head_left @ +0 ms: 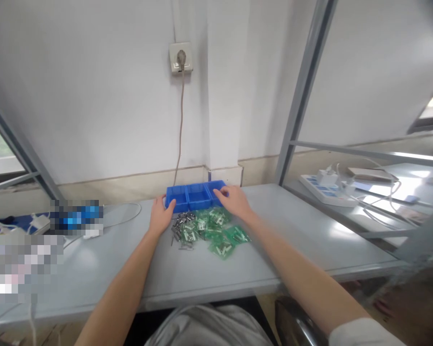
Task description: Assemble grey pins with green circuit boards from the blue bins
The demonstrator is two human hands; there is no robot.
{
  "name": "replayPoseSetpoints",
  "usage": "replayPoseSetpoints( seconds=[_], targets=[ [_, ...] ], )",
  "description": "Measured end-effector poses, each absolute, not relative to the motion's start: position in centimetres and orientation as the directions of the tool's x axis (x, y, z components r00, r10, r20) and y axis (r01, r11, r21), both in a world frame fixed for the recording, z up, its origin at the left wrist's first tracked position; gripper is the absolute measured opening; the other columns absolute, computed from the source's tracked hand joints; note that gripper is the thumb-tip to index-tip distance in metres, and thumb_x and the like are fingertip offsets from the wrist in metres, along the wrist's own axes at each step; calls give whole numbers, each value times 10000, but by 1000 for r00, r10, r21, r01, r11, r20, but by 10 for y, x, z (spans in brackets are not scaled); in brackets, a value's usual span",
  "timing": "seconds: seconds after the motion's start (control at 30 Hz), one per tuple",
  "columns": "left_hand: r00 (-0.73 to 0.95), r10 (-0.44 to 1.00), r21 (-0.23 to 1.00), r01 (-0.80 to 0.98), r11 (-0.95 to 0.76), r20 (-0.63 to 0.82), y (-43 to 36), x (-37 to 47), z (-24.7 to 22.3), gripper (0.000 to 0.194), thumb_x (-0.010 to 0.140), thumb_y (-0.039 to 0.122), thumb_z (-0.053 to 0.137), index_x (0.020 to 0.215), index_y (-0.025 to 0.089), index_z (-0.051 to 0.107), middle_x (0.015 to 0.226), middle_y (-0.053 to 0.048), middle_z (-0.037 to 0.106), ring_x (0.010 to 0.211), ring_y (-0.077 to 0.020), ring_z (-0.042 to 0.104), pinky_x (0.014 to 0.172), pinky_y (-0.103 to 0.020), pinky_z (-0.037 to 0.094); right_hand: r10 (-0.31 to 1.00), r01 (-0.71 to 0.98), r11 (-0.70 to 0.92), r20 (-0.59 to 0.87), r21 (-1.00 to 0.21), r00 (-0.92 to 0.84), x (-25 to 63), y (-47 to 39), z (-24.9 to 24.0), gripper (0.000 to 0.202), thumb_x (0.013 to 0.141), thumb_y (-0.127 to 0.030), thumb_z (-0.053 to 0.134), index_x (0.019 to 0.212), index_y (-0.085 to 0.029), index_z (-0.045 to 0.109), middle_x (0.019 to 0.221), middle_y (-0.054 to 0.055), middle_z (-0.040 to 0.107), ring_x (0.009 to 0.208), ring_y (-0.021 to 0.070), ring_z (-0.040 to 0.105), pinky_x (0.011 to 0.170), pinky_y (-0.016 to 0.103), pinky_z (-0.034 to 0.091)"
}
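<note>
Three blue bins [198, 198] stand side by side against the wall at the back of the grey table [202, 278]. My left hand [161, 215] grips the left end of the row, thumb at the front edge and fingers behind the side. At the right end, my right hand [234, 199] has its thumb and fingers closed on the rim of the rightmost bin. In front of the bins lie several green plastic bags [222, 245] with small metal parts inside. A pile of loose metal pins [182, 223] is just left of them.
A white power strip [328, 191] with chargers and cables lies at the right, behind a metal post [303, 96]. On the left are cables [130, 222] and a blurred-out patch. A cord hangs from the wall socket [181, 58].
</note>
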State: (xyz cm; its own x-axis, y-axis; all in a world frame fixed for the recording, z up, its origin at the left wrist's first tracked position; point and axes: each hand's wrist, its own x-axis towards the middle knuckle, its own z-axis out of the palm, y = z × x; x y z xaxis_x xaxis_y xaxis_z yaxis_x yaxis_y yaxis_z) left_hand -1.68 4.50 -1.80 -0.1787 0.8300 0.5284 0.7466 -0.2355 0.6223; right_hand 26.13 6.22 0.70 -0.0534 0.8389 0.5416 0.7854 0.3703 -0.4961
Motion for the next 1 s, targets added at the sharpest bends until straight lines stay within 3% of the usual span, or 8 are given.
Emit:
replayPoseSetpoints(
  seconds=[0.13, 0.27, 0.37, 0.53, 0.67, 0.77, 0.83, 1.0],
  targets=[
    [-229, 705, 559, 781, -279, 671, 39, -15, -7, 364, 898, 410, 502, 1147, 160, 590, 1207, -130, 587, 1189, -250, 503, 1064, -410, 367, 858, 673, 498, 423, -546, -292, 262, 42, 18, 512, 862, -625, 457, 604, -196, 566, 589, 5, 558, 566, 149, 477, 571, 279, 331],
    [-196, 684, 539, 774, -332, 703, 33, -12, -1, 249, 898, 366, 494, 960, 183, 651, 1081, -89, 632, 1091, -225, 555, 989, -370, 429, 849, 629, 526, 300, -573, -436, 249, 31, 12, 583, 819, -683, 482, 502, -195, 434, 498, -25, 422, 485, 109, 356, 500, 264, 260],
    [-151, 715, 545, 757, -360, 682, 28, -5, 0, 245, 900, 358, 485, 920, 186, 659, 1000, -74, 655, 997, -212, 595, 912, -347, 468, 821, 590, 554, 272, -587, -501, 241, 29, 7, 546, 812, -629, 518, 497, -197, 409, 487, -37, 374, 483, 101, 317, 481, 258, 239],
    [-7, 764, 564, 679, -470, 645, 18, 7, 3, 283, 906, 385, 493, 1027, 181, 647, 970, -62, 686, 905, -186, 622, 871, -324, 484, 809, 516, 574, 342, -636, -477, 241, 30, 12, 450, 854, -541, 490, 571, -193, 445, 551, -41, 402, 530, 107, 349, 517, 249, 279],
    [184, 794, 525, 661, -536, 579, 13, 16, 2, 363, 886, 415, 536, 1157, 188, 618, 1102, -81, 663, 1001, -209, 606, 899, -343, 475, 797, 453, 595, 416, -664, -438, 241, 28, 17, 399, 882, -517, 476, 659, -190, 520, 596, -39, 436, 574, 117, 385, 558, 249, 309],
    [236, 827, 540, 660, -522, 511, 11, 20, 1, 455, 866, 435, 568, 1254, 197, 573, 1189, -93, 635, 1074, -230, 582, 915, -357, 466, 773, 410, 624, 445, -665, -453, 238, 26, 16, 321, 890, -465, 490, 771, -187, 597, 672, -20, 529, 625, 129, 440, 599, 256, 345],
    [273, 832, 542, 653, -529, 482, 10, 21, 2, 413, 855, 430, 585, 1197, 200, 611, 1185, -89, 641, 1094, -238, 571, 925, -362, 459, 761, 377, 633, 455, -676, -461, 236, 25, 15, 287, 894, -438, 493, 837, -188, 622, 717, -10, 566, 645, 134, 462, 616, 260, 362],
    [353, 797, 537, 598, -596, 491, 5, 24, 9, 169, 820, 355, 627, 843, 201, 694, 1108, -63, 663, 1054, -225, 576, 934, -360, 456, 773, 328, 619, 479, -714, -415, 231, 22, 13, 278, 895, -427, 495, 870, -187, 633, 756, 6, 593, 673, 144, 483, 628, 269, 379]
  ],
)
